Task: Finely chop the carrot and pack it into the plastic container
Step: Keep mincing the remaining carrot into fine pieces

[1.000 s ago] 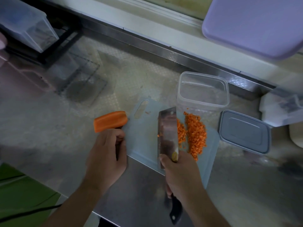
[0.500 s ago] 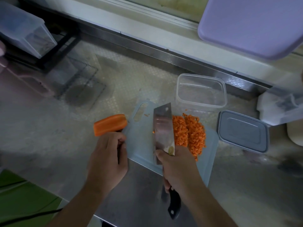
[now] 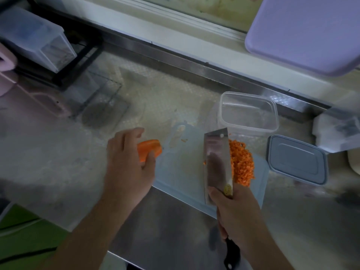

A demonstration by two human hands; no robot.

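The carrot [image 3: 149, 149], an uncut orange chunk, lies on the steel counter [image 3: 58, 156] just beside the left edge of the pale blue cutting board [image 3: 183, 172]. The left hand [image 3: 127, 164] hangs over it with the fingers loosely spread and the thumb lying against the chunk's near side; whether the fingers actually grip it cannot be told, since the hand is blurred and covers the chunk's left end.

The chopped carrot [image 3: 241, 164] sits in a heap on the right part of the board, small orange bits piled against the right face of the cleaver [image 3: 216, 162]. The broad blade stands on its edge along the board, its tip pointing away from the person. The right hand [image 3: 233, 209] is wrapped around the cleaver where the blade meets the black handle, whose end shows below the wrist.

The clear plastic container [image 3: 248, 112] stands open on the counter just behind the board and the heap, with nothing orange visible inside. Its grey lid [image 3: 297, 158] lies flat to the right of the board.

At the upper right, a lavender plastic board [image 3: 303, 30] leans at the window ledge. At the far left, a clear plastic bin [image 3: 37, 39] rests on a black rack [image 3: 78, 61].
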